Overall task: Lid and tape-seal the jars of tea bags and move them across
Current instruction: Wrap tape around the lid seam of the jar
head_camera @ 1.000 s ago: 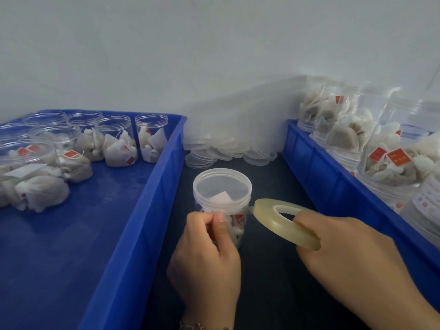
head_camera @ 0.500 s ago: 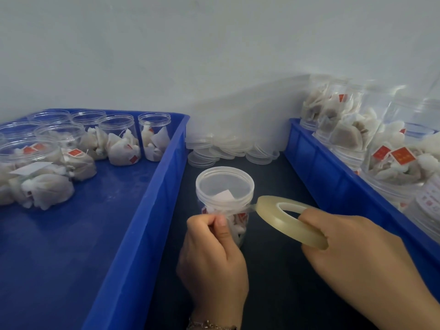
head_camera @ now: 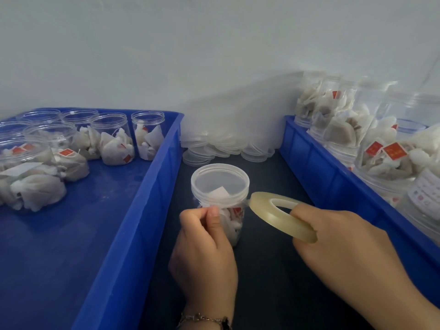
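Note:
A clear jar of tea bags stands on the dark table between two blue trays, capped with a translucent lid (head_camera: 220,181). My left hand (head_camera: 204,248) is in front of the jar, thumb and forefinger pinching the tape end against the jar just under the lid. My right hand (head_camera: 345,248) grips a roll of clear tape (head_camera: 282,215) just right of the jar, with a short strip of tape running from the roll to the jar's side. My left hand hides the jar's lower front.
The left blue tray (head_camera: 142,198) holds several open jars of tea bags (head_camera: 114,139). The right blue tray (head_camera: 316,163) holds several lidded jars (head_camera: 385,160). Loose translucent lids (head_camera: 221,148) are heaped against the wall behind the jar.
Both hands hold as before. The view has drifted slightly, with jar, hands and tape roll shifting a little right and down in frame.

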